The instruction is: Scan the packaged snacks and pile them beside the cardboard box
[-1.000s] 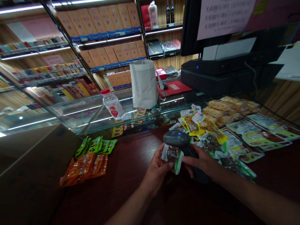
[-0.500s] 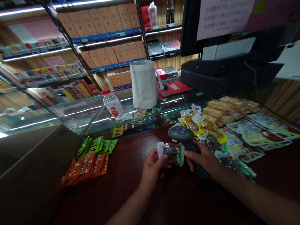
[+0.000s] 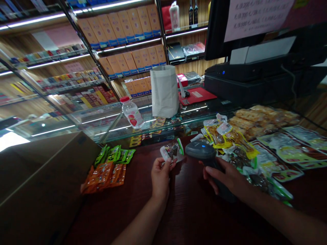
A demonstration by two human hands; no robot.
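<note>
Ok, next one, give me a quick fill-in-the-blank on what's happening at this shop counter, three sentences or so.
The right hand grips a dark handheld ____.
The left hand holds a sealed snack packet with a ____ strip along one edge.
The plastic bottle on the glass counter has a ____ cap.

Missing words: barcode scanner; green; red.
</note>
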